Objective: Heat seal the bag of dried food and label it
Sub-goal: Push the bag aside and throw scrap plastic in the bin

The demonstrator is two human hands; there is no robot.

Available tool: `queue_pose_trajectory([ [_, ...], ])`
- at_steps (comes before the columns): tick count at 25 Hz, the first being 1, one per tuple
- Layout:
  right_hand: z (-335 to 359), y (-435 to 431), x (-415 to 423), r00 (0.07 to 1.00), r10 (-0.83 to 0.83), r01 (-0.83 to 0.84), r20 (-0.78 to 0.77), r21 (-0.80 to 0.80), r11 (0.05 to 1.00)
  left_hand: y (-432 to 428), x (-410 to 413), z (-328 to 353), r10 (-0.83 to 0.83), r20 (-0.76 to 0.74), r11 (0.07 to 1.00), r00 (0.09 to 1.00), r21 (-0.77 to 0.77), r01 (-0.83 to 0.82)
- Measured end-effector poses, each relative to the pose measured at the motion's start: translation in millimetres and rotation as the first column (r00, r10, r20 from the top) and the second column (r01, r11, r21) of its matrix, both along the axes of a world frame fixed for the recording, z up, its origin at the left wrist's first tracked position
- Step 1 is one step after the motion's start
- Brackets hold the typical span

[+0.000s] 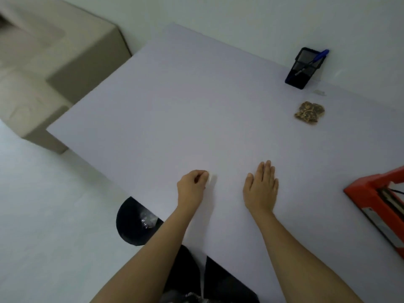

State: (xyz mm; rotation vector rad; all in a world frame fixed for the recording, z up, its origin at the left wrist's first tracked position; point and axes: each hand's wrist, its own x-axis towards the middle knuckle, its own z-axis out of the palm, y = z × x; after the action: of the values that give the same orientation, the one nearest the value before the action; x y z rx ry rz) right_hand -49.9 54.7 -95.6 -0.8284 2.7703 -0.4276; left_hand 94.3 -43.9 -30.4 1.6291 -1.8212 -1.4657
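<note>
Left hand (192,184) on label (211,179) (pinched)

Bag (309,112) far right on table (196,106), pen holder (302,68) behind, sealer (378,200) nr right edge.

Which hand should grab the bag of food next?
Probably the right hand. It lies flat and empty on the table, on the same side as the bag of dried food. The left hand is pinching a small white piece.

Beige sofa (43,68) on pale floor (43,215), beside white wall (218,14).
</note>
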Motion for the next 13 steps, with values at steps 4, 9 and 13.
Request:
queue_pose_trajectory([
  [4, 20, -36, 84, 0.983, 0.178, -0.173, 0.050, -0.091, 0.981, -13, 75, 6, 0.146, -0.004, 0.989, 0.989, 0.002, -0.146],
  [9, 29, -71, 210, 0.935, 0.336, -0.306, 0.110, -0.228, 0.925, -32, 187, 12, 0.286, 0.008, 0.957, 0.958, -0.044, -0.285],
  [13, 24, -78, 299, 0.879, 0.468, -0.380, 0.090, -0.458, 0.804, -54, 273, -6, 0.333, 0.022, 0.943, 0.943, -0.027, -0.332],
])
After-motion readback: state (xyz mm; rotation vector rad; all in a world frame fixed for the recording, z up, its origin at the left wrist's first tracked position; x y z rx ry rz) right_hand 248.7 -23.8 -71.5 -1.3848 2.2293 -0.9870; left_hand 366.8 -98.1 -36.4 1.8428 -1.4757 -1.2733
